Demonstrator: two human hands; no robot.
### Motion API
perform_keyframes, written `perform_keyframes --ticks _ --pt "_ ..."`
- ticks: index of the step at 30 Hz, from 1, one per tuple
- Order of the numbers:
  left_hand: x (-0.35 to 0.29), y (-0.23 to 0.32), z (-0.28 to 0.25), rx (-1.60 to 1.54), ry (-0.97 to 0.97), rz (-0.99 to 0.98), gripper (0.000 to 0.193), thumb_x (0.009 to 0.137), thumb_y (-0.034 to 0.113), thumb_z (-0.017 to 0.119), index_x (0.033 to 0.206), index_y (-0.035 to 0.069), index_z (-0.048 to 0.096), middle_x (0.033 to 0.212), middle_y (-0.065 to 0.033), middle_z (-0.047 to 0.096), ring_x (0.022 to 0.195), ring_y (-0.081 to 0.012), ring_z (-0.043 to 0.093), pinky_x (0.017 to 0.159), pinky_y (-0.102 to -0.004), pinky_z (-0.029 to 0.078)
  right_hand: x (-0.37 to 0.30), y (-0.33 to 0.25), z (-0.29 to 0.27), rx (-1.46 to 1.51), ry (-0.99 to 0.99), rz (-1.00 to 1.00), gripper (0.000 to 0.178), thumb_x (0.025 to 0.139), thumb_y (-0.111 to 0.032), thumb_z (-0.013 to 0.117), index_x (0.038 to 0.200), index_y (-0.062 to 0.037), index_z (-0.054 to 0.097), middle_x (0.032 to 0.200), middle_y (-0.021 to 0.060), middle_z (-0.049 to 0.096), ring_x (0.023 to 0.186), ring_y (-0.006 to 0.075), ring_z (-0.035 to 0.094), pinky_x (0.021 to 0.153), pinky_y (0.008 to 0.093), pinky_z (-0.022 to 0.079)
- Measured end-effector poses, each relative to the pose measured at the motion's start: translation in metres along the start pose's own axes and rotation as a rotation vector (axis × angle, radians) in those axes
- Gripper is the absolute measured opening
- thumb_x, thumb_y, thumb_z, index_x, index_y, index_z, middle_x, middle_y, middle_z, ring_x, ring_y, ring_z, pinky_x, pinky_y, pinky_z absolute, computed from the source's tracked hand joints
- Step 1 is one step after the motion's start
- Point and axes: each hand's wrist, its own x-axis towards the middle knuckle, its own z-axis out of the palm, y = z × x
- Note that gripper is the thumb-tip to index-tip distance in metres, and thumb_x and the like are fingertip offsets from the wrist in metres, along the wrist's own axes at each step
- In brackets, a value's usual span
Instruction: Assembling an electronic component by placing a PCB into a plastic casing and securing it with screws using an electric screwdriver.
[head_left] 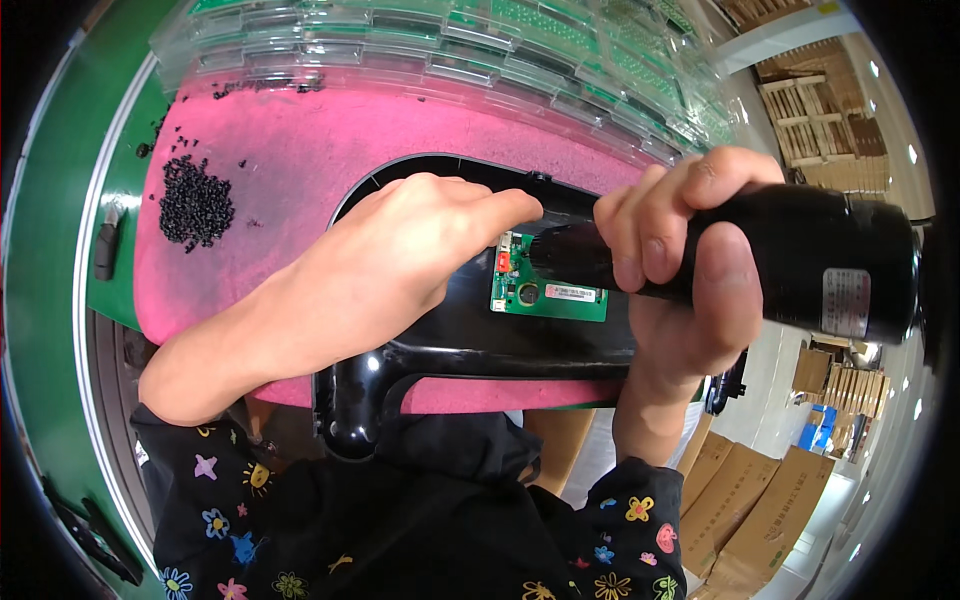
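My right hand (705,260) is wrapped round a thick black electric screwdriver (800,250), held nearly level. Its narrower front end reaches over a green circuit board (548,302), and the tip is hard to make out. The board carries a red connector, a round dark part and a white label. It lies inside a glossy black plastic housing (480,365) with a curved rim. My left hand (420,240) is curled above the housing at the board's left, its index finger reaching toward the screwdriver's front end. Its thumb and whatever it pinches are hidden.
A pink mat (290,150) lies under the housing. Small black screws (195,203) are heaped at its left. Clear plastic trays with green boards (450,50) are stacked along the back. A dark-handled tool (106,250) lies at the left edge. Cardboard boxes (760,510) stand at lower right.
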Motion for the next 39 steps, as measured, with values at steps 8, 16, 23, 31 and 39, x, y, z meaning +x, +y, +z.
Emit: perform_keyframes --ticks 8,16,23,31,39 --pt "0.007 0.006 -0.004 0.095 0.033 0.054 0.039 0.073 -0.010 0.060 0.112 -0.003 0.059 0.082 -0.0168 0.061 0.078 -0.0343 0.061 0.070 -0.0415 0.050 0.010 0.008 -0.009 -0.055 -0.075 0.010 0.027 0.089 -0.023 0.058 0.102 -0.0023 0.047 0.066 0.0015 0.045 0.053 0.0108 0.041 0.056 0.0269 0.038" --pt "0.010 0.007 -0.005 -0.018 -0.075 0.020 0.046 0.074 -0.011 0.059 0.119 -0.001 0.057 0.090 -0.0179 0.063 0.083 -0.0344 0.063 0.073 -0.0416 0.051 -0.004 0.006 -0.003 0.063 0.006 -0.052 0.028 0.087 -0.024 0.060 0.103 -0.0040 0.048 0.065 0.0012 0.046 0.051 0.0122 0.043 0.054 0.0286 0.037" --pt "0.012 0.016 -0.004 -0.157 -0.147 -0.125 0.055 0.076 -0.010 0.064 0.127 0.006 0.056 0.093 -0.0131 0.067 0.082 -0.0256 0.067 0.074 -0.0347 0.056 -0.013 -0.019 -0.022 0.447 -0.037 -0.133 0.029 0.088 -0.027 0.060 0.106 -0.0074 0.050 0.069 -0.0008 0.049 0.055 0.0098 0.045 0.061 0.0288 0.037" --pt "0.016 0.016 -0.002 -0.262 -0.076 -0.040 0.054 0.074 -0.012 0.069 0.124 0.006 0.061 0.093 -0.0093 0.068 0.082 -0.0175 0.067 0.074 -0.0288 0.057 -0.021 -0.023 -0.022 0.511 0.031 -0.172 0.028 0.086 -0.026 0.063 0.104 -0.0084 0.050 0.070 -0.0004 0.053 0.055 0.0101 0.049 0.061 0.0278 0.038" --pt "0.016 0.015 -0.002 -0.337 -0.110 -0.059 0.052 0.073 -0.015 0.069 0.122 0.002 0.062 0.093 -0.0095 0.067 0.084 -0.0179 0.067 0.075 -0.0285 0.057 -0.024 -0.023 -0.022 0.477 -0.001 -0.210 0.030 0.086 -0.027 0.063 0.105 -0.0081 0.050 0.071 -0.0008 0.055 0.055 0.0093 0.050 0.060 0.0272 0.039"
